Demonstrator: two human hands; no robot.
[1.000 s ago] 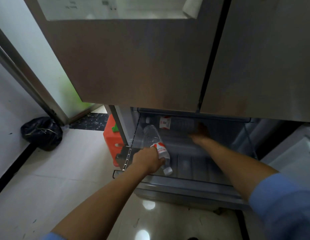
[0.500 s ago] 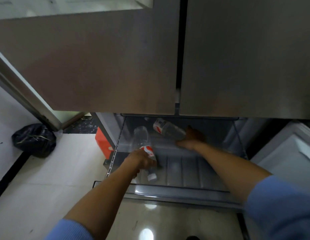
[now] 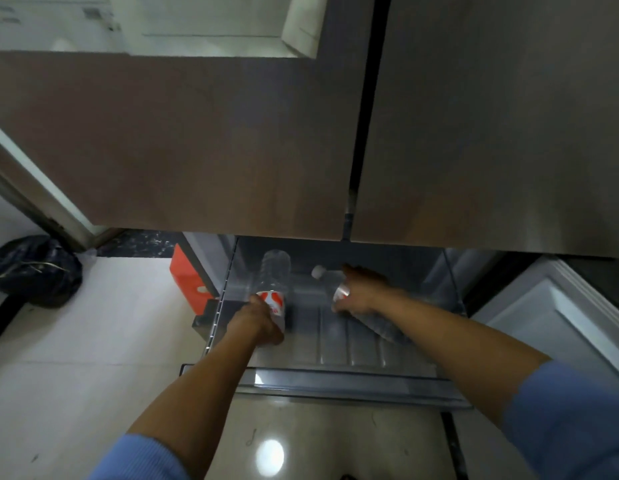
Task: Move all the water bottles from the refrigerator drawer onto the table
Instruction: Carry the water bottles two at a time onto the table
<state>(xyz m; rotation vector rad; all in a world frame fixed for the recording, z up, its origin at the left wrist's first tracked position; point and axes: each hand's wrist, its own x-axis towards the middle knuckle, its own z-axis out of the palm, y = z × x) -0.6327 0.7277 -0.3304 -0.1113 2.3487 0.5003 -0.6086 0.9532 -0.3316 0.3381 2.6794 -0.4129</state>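
Note:
The refrigerator drawer (image 3: 335, 379) is pulled out below the closed steel doors. My left hand (image 3: 254, 318) grips a clear water bottle (image 3: 274, 275) with a red and white label near its cap end, its base pointing into the drawer. My right hand (image 3: 361, 291) is closed around a second clear water bottle (image 3: 380, 325) at its label, white cap pointing to the back and base towards me. Both bottles are inside the drawer. The table is out of view.
The closed fridge doors (image 3: 231, 140) overhang the back of the drawer. An orange box (image 3: 188, 280) stands against the fridge's left side. A black rubbish bag (image 3: 36, 268) lies on the tiled floor at left. A white panel (image 3: 557, 317) stands at right.
My right hand has taken hold of the second bottle and turned it round, cap now to the back. My left hand has kept its bottle and slid nearer its cap end.

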